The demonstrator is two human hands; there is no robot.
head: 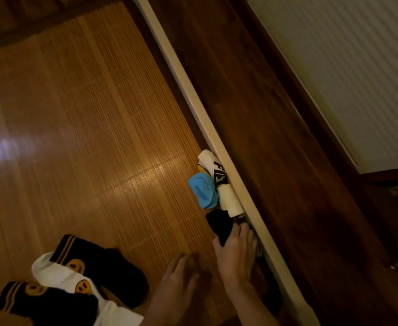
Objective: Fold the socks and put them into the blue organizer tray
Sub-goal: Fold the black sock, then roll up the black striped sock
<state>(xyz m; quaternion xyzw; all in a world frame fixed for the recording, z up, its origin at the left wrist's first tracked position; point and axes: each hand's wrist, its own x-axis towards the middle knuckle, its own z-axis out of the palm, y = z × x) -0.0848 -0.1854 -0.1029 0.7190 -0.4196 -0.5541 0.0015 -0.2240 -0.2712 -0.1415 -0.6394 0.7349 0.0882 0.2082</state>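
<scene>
Bamboo mat (pixel 87 137) beside cream rail (pixel 216 128) — right hand (pixel 236 252) fingers grip black sock (pixel 219 225), left hand (pixel 177 276) relaxed, empty; loose hold risks sock slipping behind rail.

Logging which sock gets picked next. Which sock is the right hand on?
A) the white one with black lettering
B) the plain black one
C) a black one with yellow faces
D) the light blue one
B: the right hand touches the plain black sock beside the cream rail.
</scene>
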